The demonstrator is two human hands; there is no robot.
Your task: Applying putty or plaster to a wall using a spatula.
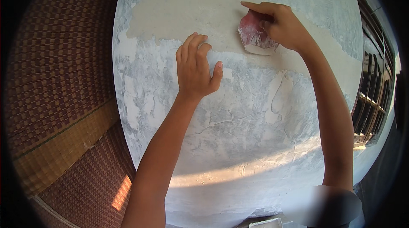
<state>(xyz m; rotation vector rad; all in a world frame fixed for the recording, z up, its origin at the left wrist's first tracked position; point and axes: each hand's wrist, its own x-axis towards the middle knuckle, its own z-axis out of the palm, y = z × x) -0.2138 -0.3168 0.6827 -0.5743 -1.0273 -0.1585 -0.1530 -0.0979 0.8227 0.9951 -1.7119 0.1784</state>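
Forearms rise nearest; left hand empty, right hand grasping a reddish scraper. Press it evenly along the wall.

Wall left of the red scraper lies open; the left hand obstructs below.

To my left I note brown woven matting with a tan band; to my right, a dark-framed barred window. Sunlight crosses the mottled blue-white wall low down.
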